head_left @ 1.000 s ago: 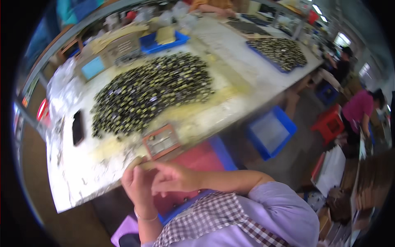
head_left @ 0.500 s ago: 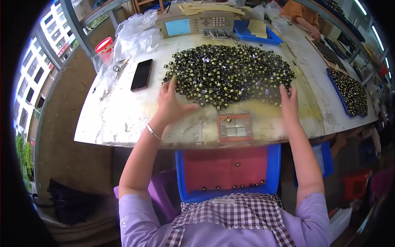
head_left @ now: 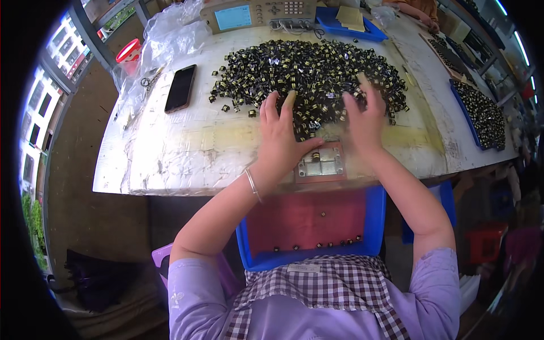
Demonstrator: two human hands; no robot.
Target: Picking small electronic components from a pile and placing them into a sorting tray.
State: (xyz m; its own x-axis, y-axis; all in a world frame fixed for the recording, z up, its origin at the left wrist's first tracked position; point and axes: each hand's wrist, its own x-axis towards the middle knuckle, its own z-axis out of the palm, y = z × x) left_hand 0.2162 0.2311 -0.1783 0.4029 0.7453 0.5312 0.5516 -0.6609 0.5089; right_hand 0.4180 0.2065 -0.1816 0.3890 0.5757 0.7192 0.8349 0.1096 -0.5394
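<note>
A wide heap of small black electronic parts with yellow bands (head_left: pixel 300 71) lies across the worktable. My left hand (head_left: pixel 279 133) is at the heap's near edge with fingers spread, its thumb reaching over the test fixture. My right hand (head_left: pixel 367 122), a little blurred, has its fingers apart and their tips among the parts on the right side. Neither hand shows anything gripped. Between my wrists, near the table's front edge, sits a flat fixture with metal plates and an orange-brown border (head_left: pixel 320 169). One small part (head_left: pixel 316 157) rests on it.
A bench meter with a blue screen (head_left: pixel 258 16) stands at the back beside a blue tray (head_left: pixel 368 32). A black phone (head_left: pixel 181 88) lies left. Below the table edge is a blue bin (head_left: pixel 242 243) holding several parts. Another person's arm (head_left: pixel 416 12) shows far right.
Both hands have moved inward from the heap's two sides toward its middle. The near parts are pushed closer together toward the fixture. The view has shifted slightly.
</note>
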